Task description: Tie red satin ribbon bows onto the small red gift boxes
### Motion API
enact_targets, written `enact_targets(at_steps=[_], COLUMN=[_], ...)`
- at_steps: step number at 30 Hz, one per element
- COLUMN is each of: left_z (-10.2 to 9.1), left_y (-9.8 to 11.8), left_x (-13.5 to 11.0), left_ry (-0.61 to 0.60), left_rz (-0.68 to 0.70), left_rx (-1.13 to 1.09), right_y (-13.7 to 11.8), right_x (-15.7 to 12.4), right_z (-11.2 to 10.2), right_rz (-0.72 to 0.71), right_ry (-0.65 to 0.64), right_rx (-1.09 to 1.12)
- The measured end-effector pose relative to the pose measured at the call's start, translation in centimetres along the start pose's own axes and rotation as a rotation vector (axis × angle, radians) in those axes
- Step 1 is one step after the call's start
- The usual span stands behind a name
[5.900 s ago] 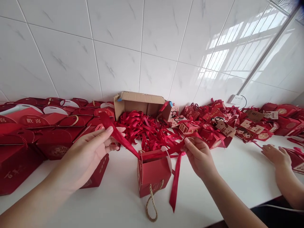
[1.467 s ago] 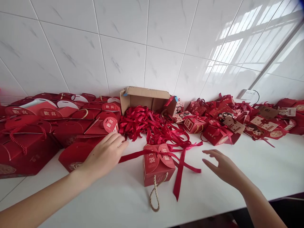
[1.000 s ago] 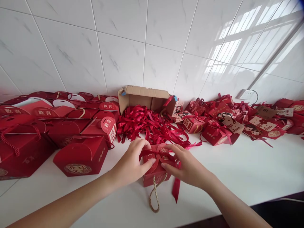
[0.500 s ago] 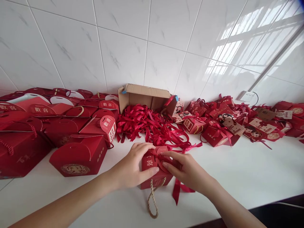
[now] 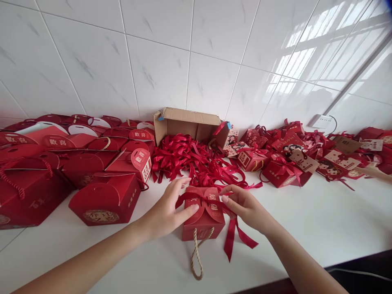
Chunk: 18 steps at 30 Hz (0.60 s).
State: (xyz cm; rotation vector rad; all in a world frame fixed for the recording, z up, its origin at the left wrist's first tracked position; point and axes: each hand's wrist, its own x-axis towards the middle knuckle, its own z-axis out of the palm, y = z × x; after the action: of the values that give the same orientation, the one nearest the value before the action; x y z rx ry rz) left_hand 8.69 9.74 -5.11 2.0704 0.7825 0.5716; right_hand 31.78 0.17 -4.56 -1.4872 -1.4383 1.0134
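Observation:
A red gift box (image 5: 203, 230) with printed top flaps and a twisted cord handle (image 5: 196, 261) stands on the white table. Across its closed flaps runs a red ribbon (image 5: 203, 199), whose loose ends hang down at the right. My left hand (image 5: 173, 208) is at the box's left side, fingers spread, the thumb lying on the top flap beside the ribbon. At the right, my right hand (image 5: 245, 206) pinches the ribbon between thumb and forefinger.
Several untied red boxes (image 5: 104, 200) crowd the left. Behind are heaped red ribbons (image 5: 183, 157) spilling from a cardboard box (image 5: 190, 116). Ribboned boxes (image 5: 280, 173) fill the right, near another person's arm (image 5: 379, 173). A power strip (image 5: 320, 121) sits by the tiled wall.
My hands have moved apart, my left fingers lifting and my right hand drawing outward with the ribbon. More of the box top shows. Another person's arm has come in at the right edge.

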Motion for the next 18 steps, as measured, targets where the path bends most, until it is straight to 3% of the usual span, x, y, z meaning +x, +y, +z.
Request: enact_targets(at_steps=[8, 11, 13, 15, 18], left_z=[0.1, -0.3, -0.3, -0.1, 0.4], left_y=[0.1, 0.6, 1.0, 1.4, 1.7], left_x=[0.9, 1.0, 0.9, 0.8, 0.4], left_ry=[0.008, -0.095, -0.174, -0.132, 0.054], left_rz=[-0.273, -0.344, -0.319, -0.264, -0.173], left_rx=[-0.082, -0.123, -0.212, -0.215, 0.014], right_y=[1.1, 0.9, 0.8, 0.6, 0.5], right_x=[0.8, 1.1, 1.2, 1.2, 1.2], right_z=[0.9, 0.9, 0.6, 0.1, -0.6], right_rz=[0.097, 0.13, 0.136, 0.129, 0.116], right_ry=[-0.109, -0.115, -0.074, -0.055, -0.099], right_rx=[0.141, 0.166, 0.089, -0.004, -0.056])
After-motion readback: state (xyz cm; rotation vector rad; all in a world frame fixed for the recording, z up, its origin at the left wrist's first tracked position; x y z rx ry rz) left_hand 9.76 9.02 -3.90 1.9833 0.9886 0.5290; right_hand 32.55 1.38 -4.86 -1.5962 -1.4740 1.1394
